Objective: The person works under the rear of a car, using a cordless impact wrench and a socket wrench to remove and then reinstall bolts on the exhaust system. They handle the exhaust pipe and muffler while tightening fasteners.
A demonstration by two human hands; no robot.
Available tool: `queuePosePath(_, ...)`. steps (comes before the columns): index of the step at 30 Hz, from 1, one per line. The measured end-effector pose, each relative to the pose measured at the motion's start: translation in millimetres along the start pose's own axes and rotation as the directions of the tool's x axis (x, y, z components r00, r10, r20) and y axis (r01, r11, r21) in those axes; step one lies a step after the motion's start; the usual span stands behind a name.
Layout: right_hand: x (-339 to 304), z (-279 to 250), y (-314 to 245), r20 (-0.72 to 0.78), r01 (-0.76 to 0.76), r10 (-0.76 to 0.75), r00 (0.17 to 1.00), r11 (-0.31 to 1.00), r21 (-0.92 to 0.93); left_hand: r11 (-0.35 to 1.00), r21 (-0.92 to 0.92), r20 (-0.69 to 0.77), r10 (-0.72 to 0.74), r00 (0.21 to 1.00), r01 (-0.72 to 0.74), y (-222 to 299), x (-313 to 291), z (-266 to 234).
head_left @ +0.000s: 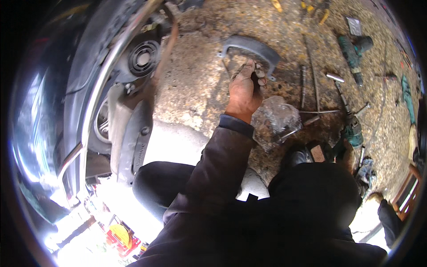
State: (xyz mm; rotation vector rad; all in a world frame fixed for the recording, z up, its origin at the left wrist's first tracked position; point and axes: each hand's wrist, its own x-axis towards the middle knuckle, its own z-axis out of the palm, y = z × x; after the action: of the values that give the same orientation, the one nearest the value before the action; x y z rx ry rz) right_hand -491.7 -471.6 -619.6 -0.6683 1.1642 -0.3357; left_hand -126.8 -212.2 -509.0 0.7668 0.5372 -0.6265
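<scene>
My left hand reaches out over the ground with its fingers curled round a small dark object, whose kind is mostly hidden. Just beyond it lies a curved grey trim piece with small tabs at its ends; whether my fingers touch it I cannot tell. Low at the right, my right hand shows only in part, in shadow, closed at the near end of a green power driver. A long shaft with a bright socket extends from the driver's far end. A crumpled clear plastic bag lies right of my left wrist.
At the left stands an open car door with a round speaker. A second green drill, long metal bars and a T-shaped wrench lie on the rough ground at the right. Yellow pieces lie at the far edge.
</scene>
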Motion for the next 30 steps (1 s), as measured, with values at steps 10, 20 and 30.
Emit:
queuePosePath(10, -29.3, 133.6, -28.2, 0.377, 0.095, -0.085, 0.922, 0.995, -0.007, 0.943, -0.160, 0.009, 0.297, 0.955, -0.292, 94.2, -29.9, 6.5)
queuePosePath(20, -93.0, 298.8, -35.2, 0.873, 0.429, -0.028, 0.486, 0.878, -0.211, 0.887, -0.099, -0.040, 0.449, 0.893, -0.451, 129.3, -43.8, 9.2)
queuePosePath(30, -99.6, 327.7, -29.8, 0.892, 0.401, -0.057, 0.448, 0.905, -0.143, 0.832, -0.005, -0.049, 0.554, 0.831, -0.555, 144.9, -39.0, 27.0)
